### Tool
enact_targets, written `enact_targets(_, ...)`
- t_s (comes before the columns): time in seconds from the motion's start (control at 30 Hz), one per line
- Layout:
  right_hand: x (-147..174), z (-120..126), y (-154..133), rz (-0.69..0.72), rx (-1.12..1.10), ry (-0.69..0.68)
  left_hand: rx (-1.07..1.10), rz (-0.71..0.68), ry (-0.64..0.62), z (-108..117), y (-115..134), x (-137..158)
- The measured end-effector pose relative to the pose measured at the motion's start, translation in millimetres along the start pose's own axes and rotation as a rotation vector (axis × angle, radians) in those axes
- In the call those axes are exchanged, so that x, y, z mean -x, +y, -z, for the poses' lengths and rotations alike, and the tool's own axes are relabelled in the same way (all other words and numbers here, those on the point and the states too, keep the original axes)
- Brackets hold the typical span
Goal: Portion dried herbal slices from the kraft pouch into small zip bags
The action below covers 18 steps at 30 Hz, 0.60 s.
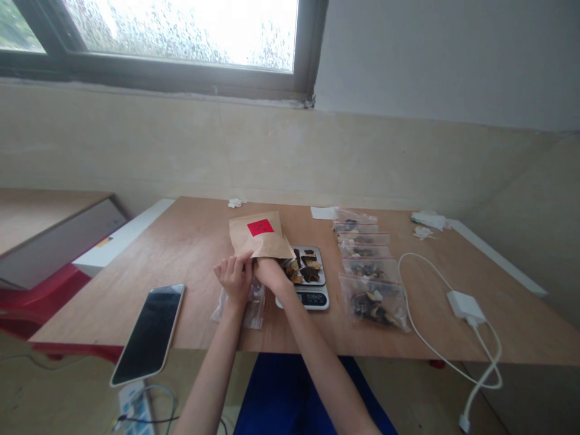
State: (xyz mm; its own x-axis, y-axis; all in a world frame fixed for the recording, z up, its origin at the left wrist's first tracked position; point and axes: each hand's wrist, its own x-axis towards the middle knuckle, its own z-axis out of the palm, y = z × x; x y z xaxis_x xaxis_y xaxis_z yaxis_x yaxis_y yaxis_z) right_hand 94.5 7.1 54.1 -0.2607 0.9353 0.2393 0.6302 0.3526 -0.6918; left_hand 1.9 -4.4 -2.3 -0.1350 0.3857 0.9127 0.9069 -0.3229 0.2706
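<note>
The left hand (234, 278) grips the lower edge of the paper bag (258, 243) at frame center. The right hand (272, 275) enters the bag; fingers hidden, grip cannot be determined. Dried pieces (310, 275) rest on the scale (312, 299) alongside.

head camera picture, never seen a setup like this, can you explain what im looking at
There is no machine: a person works bare-handed, filmed by a camera worn on their head, looking forward and down. On the wooden table, a scale carries dark and pale pieces. To its right is a row of clear bags with similar pieces, then a white adapter; a dark-screened phone lies at the left. The left hand grips the edge of a brown paper bag, and the right hand reaches in at its opening.
</note>
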Motion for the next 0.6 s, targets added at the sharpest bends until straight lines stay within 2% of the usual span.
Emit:
enact_targets(0.13, 20.4, 9.8, 5.0, 0.014, -0.049, -0.072, 0.012, 0.02, 0.001, 0.3, -1.1, 0.2)
enact_targets(0.27, 29.5, 17.8, 8.6, 0.023, -0.147, -0.067, 0.035, 0.074, -0.02, 0.1, -2.1, 1.1)
enact_targets(0.6, 32.6, 5.2, 9.9, -0.087, -0.068, 0.147, 0.045, 0.062, -0.017, 2.6, 1.3, -0.7)
